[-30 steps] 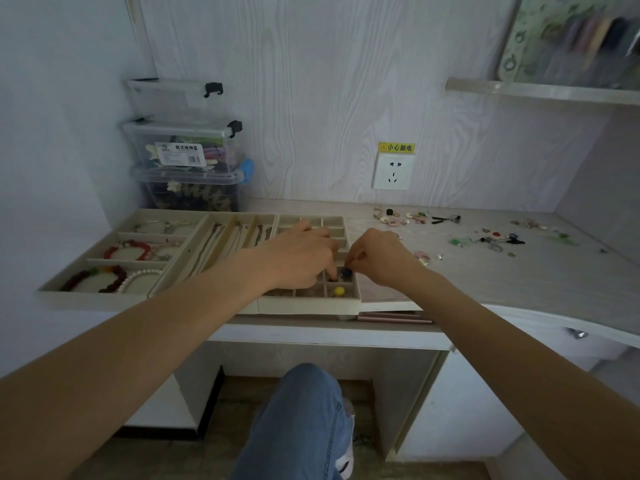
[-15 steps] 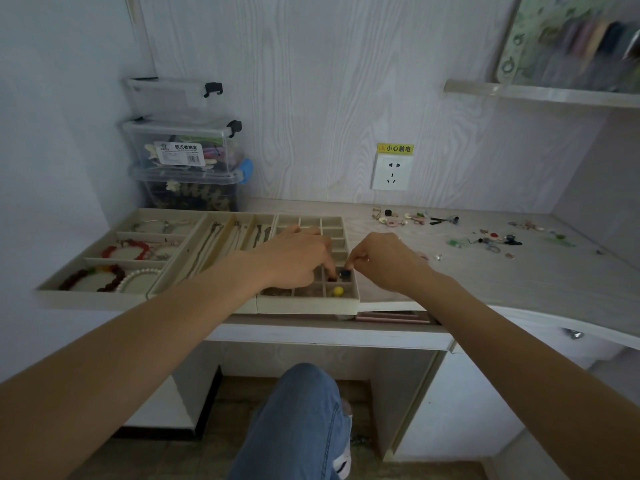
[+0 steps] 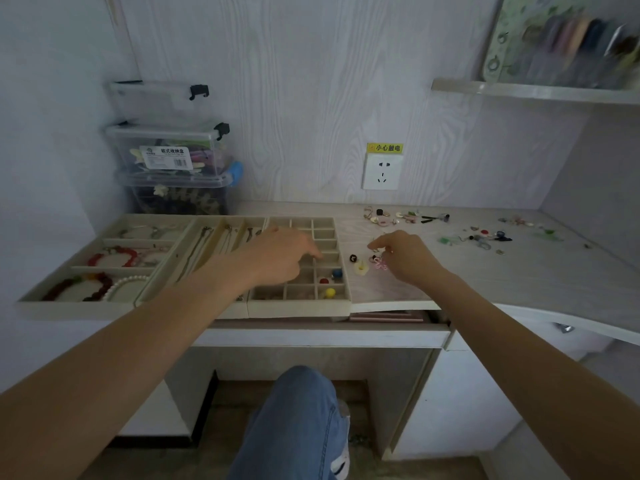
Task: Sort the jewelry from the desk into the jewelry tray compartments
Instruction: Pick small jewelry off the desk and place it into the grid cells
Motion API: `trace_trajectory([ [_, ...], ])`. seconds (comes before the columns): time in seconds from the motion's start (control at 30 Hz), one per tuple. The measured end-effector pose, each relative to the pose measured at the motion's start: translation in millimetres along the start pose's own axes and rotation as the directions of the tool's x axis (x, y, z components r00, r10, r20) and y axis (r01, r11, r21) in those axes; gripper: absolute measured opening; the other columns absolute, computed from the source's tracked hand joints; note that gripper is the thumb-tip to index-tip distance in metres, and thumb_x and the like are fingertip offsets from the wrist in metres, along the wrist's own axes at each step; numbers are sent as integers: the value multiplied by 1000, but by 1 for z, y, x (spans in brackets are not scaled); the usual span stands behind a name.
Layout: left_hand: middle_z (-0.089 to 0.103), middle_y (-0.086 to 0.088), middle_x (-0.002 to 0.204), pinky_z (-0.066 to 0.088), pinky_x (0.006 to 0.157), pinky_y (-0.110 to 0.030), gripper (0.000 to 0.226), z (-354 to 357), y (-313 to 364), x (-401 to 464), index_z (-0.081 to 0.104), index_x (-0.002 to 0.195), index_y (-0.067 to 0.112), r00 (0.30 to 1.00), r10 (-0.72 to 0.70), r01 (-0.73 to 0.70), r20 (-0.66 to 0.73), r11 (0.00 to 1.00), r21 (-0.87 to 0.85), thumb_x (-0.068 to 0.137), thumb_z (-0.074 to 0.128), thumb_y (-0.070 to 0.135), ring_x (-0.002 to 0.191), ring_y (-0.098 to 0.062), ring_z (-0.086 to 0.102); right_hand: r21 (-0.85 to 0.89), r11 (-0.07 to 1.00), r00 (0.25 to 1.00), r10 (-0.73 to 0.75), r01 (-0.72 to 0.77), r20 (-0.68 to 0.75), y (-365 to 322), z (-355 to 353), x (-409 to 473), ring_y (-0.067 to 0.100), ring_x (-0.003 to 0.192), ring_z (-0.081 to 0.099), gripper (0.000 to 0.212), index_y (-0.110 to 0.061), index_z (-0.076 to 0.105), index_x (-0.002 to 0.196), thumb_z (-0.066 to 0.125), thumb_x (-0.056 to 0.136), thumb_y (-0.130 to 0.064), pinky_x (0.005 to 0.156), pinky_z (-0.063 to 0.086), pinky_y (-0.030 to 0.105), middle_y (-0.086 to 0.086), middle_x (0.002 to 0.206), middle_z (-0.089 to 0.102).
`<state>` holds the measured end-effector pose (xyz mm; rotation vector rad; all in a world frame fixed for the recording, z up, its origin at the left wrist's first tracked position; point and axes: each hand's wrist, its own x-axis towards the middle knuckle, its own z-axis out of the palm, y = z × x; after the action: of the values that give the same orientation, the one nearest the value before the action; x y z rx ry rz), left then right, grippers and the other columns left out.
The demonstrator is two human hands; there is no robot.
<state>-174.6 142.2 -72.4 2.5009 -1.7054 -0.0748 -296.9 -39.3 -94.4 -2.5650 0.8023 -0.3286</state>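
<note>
A beige grid tray (image 3: 341, 271) with small compartments sits at the desk's front. A blue bead (image 3: 336, 273), a red bead (image 3: 324, 281) and a yellow bead (image 3: 330, 292) lie in its near-right cells. My left hand (image 3: 282, 256) hovers over the grid, index finger pointing down at a cell. My right hand (image 3: 405, 254) is just right of the tray, fingertips pinched over small pieces on the desk: a pink bow earring (image 3: 380, 264), a pale yellow piece (image 3: 361, 268) and a black stud (image 3: 353, 258). Whether the fingers hold anything is unclear.
Left of the grid lie a necklace tray (image 3: 194, 237) and a bracelet tray (image 3: 62, 282) with red and pearl bracelets. More loose jewelry (image 3: 405, 216) is scattered at the back and right of the desk (image 3: 519, 271). Stacked clear boxes (image 3: 173, 161) stand back left.
My right hand has left the grid tray and moved right onto the desk over loose pieces. My left hand stayed over the grid. The blue bead now shows in its cell.
</note>
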Motion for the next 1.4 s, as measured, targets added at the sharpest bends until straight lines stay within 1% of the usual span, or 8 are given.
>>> trace_trajectory([
  [0.1, 46, 4, 143, 21, 116, -39, 55, 0, 2, -2, 53, 130, 30, 1000, 21, -21, 0, 1000, 12, 87, 46, -3, 134, -12, 37, -3, 998, 998, -55, 55, 31, -3, 6, 1, 20, 115, 56, 30, -15, 63, 120, 55, 92, -8, 99, 41, 28, 7, 126, 60],
  [0.27, 48, 4, 141, 20, 116, -38, 52, -1, 6, -7, 56, 126, 33, 1000, 4, -3, -12, 1000, 23, 88, 47, -1, 132, -13, 39, -19, 998, 993, -62, 64, 101, -13, 14, 3, 17, 100, 59, 27, -12, 69, 105, 74, 79, -16, 79, 38, 20, 7, 109, 65],
  [0.43, 49, 3, 139, 24, 113, -36, 46, 2, 9, -7, 58, 125, 30, 999, -42, 41, -26, 999, -26, 89, 49, 2, 129, -15, 42, 8, 999, 996, -38, 37, 79, -18, 14, 5, 20, 97, 60, 26, -9, 69, 98, 78, 74, -12, 78, 41, 23, 10, 108, 66],
  [0.57, 50, 3, 138, 29, 112, -36, 46, 3, 9, -6, 58, 125, 28, 997, -75, 73, -10, 993, -94, 87, 50, 1, 129, -15, 42, 185, 982, 999, -37, 31, 24, -16, 10, -2, 12, 88, 55, 20, -6, 71, 94, 76, 76, -14, 69, 39, 19, 8, 101, 69],
  [0.9, 55, 3, 132, 33, 97, -21, 37, 2, 10, -12, 59, 123, 25, 999, -48, 42, -25, 984, -174, 93, 48, 6, 120, -10, 49, 654, 757, 981, -125, -2, 148, -23, -12, -31, 5, 92, 64, 23, -11, 69, 105, 69, 82, -14, 86, 50, 18, 0, 103, 69],
  [1.07, 66, 5, 115, 37, 84, -13, 24, 4, 18, -19, 66, 113, 21, 992, 1, -42, -123, 942, -333, 91, 58, 16, 96, -1, 56, 625, 779, 981, -153, 45, 121, -27, -13, -40, 6, 71, 66, 21, -6, 70, 100, 71, 79, -11, 73, 54, 12, 3, 80, 69],
  [1.23, 67, 4, 111, 42, 86, -14, 21, 8, 20, -21, 68, 110, 19, 988, -12, -40, -151, 940, -339, 90, 60, 17, 97, -4, 60, 588, 809, 984, -121, 23, 128, -33, -10, -43, 4, 49, 58, 19, -7, 67, 72, 67, 84, -22, 54, 49, 12, 7, 66, 65],
  [1.4, 69, 6, 104, 42, 81, -14, 21, 13, 23, -19, 71, 106, 19, 994, -5, -26, -113, 961, -277, 87, 65, 20, 87, 0, 58, 513, 857, 982, -138, 55, 125, -31, 3, -39, 8, 53, 61, 21, -1, 70, 75, 67, 85, -20, 59, 52, 12, 11, 68, 67],
])
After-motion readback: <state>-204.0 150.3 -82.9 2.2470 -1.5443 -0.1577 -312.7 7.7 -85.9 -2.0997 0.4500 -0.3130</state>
